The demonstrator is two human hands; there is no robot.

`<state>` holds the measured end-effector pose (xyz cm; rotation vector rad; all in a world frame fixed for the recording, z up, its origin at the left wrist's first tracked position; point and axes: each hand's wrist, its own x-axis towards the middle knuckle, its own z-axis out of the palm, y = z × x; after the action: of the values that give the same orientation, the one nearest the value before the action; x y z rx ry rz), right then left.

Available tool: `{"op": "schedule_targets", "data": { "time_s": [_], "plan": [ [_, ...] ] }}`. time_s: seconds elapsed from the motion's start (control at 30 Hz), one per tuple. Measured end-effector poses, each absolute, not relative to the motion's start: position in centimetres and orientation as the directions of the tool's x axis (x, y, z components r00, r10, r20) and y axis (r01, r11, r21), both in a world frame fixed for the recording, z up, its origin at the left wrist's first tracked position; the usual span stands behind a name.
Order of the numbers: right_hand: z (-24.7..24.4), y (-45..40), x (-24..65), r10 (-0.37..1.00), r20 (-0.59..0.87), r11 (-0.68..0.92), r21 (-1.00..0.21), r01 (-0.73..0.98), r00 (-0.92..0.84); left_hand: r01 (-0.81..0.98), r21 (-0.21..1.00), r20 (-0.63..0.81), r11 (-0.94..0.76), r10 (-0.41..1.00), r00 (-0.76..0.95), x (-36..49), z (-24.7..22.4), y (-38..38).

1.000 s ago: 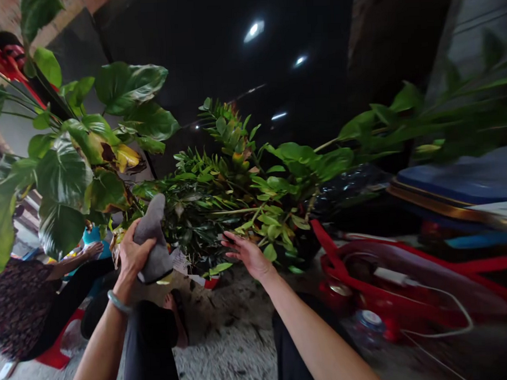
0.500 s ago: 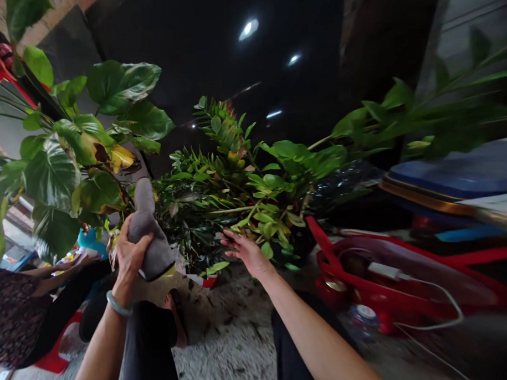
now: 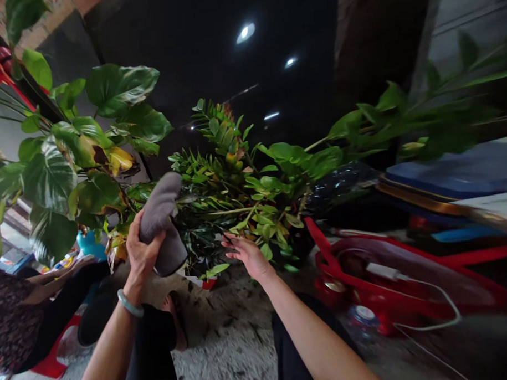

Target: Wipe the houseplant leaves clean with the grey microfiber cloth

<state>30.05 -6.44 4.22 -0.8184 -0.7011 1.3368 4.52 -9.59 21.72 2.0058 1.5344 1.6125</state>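
My left hand [image 3: 144, 250], with a pale bracelet on its wrist, grips a grey soft fabric piece [image 3: 165, 215], thumb on the near side. The piece has a bent, narrower top and a wide lower end with a dark edge; its exact kind is unclear. To the right of it, and apart from it, my right hand [image 3: 248, 255] hovers in front of the plants, fingers drawn together. Something small and dark shows at its fingertips, too small to name.
Leafy potted plants [image 3: 274, 195] stand ahead, and a big-leaved plant [image 3: 51, 175] rises at left. A red plastic chair [image 3: 359, 244] holding a white cable is on the right, near a blue-topped stack [image 3: 448, 175]. Another person [image 3: 14, 315] sits at the left.
My left hand has moved right and tilted the grey fabric piece rightward, bringing it closer to my right hand. My right hand has stayed almost in place.
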Motion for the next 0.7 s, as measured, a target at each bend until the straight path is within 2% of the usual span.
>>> {"op": "schedule_targets", "data": {
  "time_s": [0.07,0.2,0.27,0.33,0.47,0.53,0.6,0.7],
  "plan": [
    [4.2,-6.4,29.7,0.993,-0.019,0.047,-0.841,-0.540,0.116,0.583,0.661,0.601,-0.473,0.798,-0.034,5.4,20.9,-7.8],
    [3.9,-6.6,29.3,0.990,-0.030,0.048,-0.846,-0.530,0.138,0.578,0.629,0.373,-0.520,0.854,0.363,6.3,17.1,-7.3],
    [3.7,-6.6,29.5,0.988,-0.036,0.050,-0.848,-0.528,0.152,0.569,0.617,0.294,-0.544,0.830,0.474,6.1,16.8,-8.2],
    [3.6,-6.6,29.9,0.987,-0.036,0.052,-0.848,-0.527,0.155,0.539,0.632,0.344,-0.557,0.825,0.448,5.9,18.1,-8.8],
    [3.9,-6.5,30.1,0.991,-0.033,0.043,-0.846,-0.531,0.133,0.485,0.635,0.582,-0.602,0.785,0.212,6.7,22.2,-7.1],
    [4.2,-6.6,29.7,0.990,-0.045,0.033,-0.848,-0.529,0.133,0.493,0.607,0.643,-0.624,0.750,0.157,7.5,22.8,-5.5],
    [4.4,-6.7,29.4,0.989,-0.052,0.030,-0.846,-0.533,0.137,0.516,0.587,0.621,-0.624,0.756,0.207,8.1,22.1,-4.5],
    [4.1,-6.7,29.2,0.988,-0.052,0.032,-0.849,-0.527,0.144,0.566,0.565,0.429,-0.601,0.799,0.421,8.1,20.0,-5.3]
  ]
}}
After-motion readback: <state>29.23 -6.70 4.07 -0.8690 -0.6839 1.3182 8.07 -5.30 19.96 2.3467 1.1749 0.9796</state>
